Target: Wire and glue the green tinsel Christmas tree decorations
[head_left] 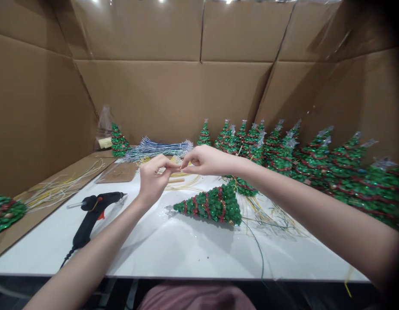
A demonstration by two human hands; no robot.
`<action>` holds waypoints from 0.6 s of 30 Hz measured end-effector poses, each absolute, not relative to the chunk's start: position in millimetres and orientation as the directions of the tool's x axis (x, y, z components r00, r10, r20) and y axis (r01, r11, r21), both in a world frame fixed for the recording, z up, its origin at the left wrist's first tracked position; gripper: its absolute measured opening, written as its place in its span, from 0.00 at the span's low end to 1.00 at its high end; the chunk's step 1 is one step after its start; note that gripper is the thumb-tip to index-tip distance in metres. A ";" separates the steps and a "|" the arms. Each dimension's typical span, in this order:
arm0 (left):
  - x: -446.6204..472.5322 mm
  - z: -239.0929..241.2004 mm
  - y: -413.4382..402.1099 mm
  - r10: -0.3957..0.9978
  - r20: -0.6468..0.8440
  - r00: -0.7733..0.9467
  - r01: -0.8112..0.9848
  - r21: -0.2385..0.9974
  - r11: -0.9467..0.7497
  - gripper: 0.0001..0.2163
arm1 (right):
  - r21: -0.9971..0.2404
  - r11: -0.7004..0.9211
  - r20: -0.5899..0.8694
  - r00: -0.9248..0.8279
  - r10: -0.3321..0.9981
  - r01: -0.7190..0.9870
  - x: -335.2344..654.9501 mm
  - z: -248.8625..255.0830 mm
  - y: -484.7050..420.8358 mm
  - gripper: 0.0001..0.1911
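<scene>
My left hand (pixel 154 178) and my right hand (pixel 204 160) meet above the white table (pixel 173 254), fingertips pinched together on a small thin piece, seemingly a wire, too small to identify. Below them a small green tinsel Christmas tree (pixel 212 206) with red garland lies on its side, its silver star tip pointing left. A thin green wire (pixel 257 247) runs from the tree toward the table's front edge.
A black glue gun (pixel 92 213) lies at the left. Rows of finished green trees (pixel 315 165) stand at the right and back. A bundle of blue-white wires (pixel 157 148) and yellowish strips (pixel 57 187) lie behind; another tree (pixel 4 213) lies at far left. Cardboard walls surround the table.
</scene>
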State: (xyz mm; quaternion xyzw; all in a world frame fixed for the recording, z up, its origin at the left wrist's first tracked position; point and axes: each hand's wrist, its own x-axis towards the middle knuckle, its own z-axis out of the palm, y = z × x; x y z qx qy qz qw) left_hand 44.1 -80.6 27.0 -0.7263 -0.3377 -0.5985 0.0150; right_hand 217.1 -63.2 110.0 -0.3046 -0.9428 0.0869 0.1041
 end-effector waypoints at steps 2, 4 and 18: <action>46.0 26.6 -81.7 0.455 0.888 0.074 0.479 0.368 -0.797 0.07 | -0.279 0.793 0.115 -0.801 0.587 0.541 220.6 109.6 -60.9 0.11; 47.4 26.4 -82.5 0.440 0.892 0.098 0.461 0.352 -0.815 0.06 | -0.332 0.788 0.101 -0.811 0.577 0.519 224.3 108.1 -59.9 0.10; 47.5 20.1 -80.3 0.308 0.915 0.261 0.452 0.166 -0.877 0.05 | -0.415 0.736 0.098 -0.778 0.620 0.534 235.7 100.6 -62.9 0.07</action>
